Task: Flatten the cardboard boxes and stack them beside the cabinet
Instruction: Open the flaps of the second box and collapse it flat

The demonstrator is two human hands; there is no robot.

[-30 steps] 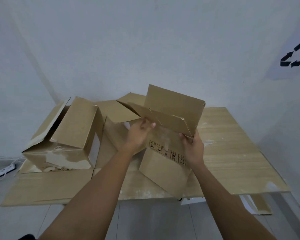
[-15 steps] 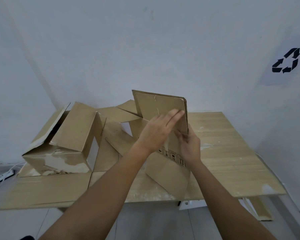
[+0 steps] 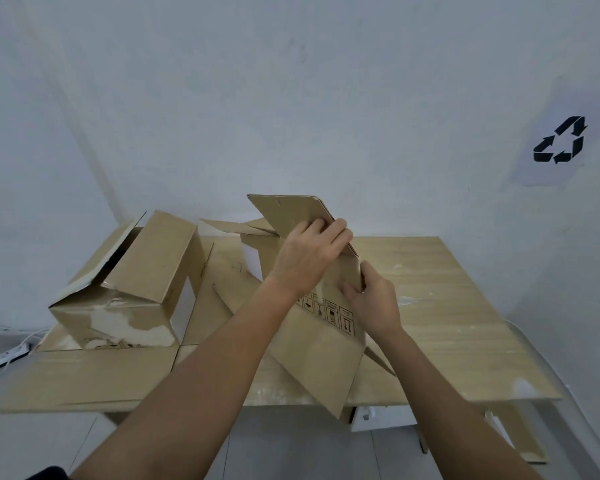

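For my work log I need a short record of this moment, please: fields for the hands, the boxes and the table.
held box: folded nearly flat, tilted over the front edge of the table
left hand: grips its upper panel
right hand: pinches its right edge
second box: unflattened, table's left
flat cardboard: near left

Left hand (image 3: 309,259) curled, right hand (image 3: 373,304) pinching

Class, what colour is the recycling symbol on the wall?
The recycling symbol is black, seen best in the head view.
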